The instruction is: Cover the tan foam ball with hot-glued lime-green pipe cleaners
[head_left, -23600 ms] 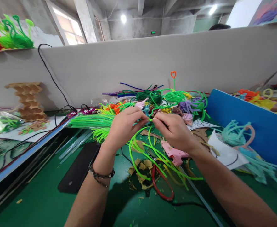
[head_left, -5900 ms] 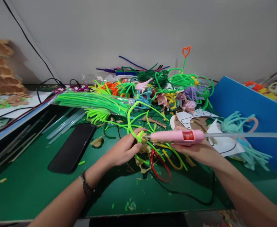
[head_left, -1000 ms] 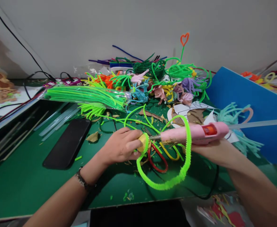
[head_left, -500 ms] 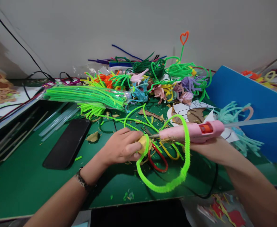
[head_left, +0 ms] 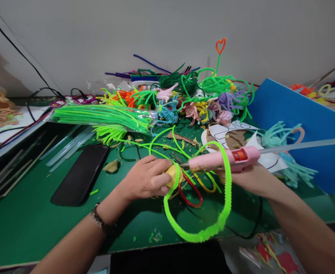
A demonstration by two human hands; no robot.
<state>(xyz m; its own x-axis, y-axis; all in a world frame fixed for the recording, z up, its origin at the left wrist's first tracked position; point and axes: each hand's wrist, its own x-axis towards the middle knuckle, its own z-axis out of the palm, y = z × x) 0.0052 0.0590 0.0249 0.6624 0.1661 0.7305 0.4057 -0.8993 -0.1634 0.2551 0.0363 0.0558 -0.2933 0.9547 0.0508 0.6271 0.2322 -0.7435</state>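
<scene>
Between the fingers of my left hand (head_left: 149, 178) is a small round yellow piece (head_left: 172, 175). A bright green pipe cleaner (head_left: 197, 236), bent into a large loop, crosses the front of that piece and hangs toward me. My right hand (head_left: 246, 179) is wrapped round a pink hot glue gun (head_left: 227, 158), with a clear glue stick (head_left: 304, 145) poking out of its back. The gun's metal nozzle points left and meets the yellow piece beside the pipe cleaner. Scissors with a red handle (head_left: 192, 193) lie under the loop, partly hidden by it.
A black phone (head_left: 80, 175) lies left of my hands, near clear glue sticks (head_left: 72, 150). Behind are a bag of green pipe cleaners (head_left: 101, 116) and a heap of coloured ones (head_left: 196, 108). A blue board (head_left: 304, 133) stands at right. Scraps litter the green table (head_left: 30, 228).
The glue gun has moved slightly left, bringing its nozzle closer to the yellow piece. The green loop now hangs a little lower. My left hand has barely moved.
</scene>
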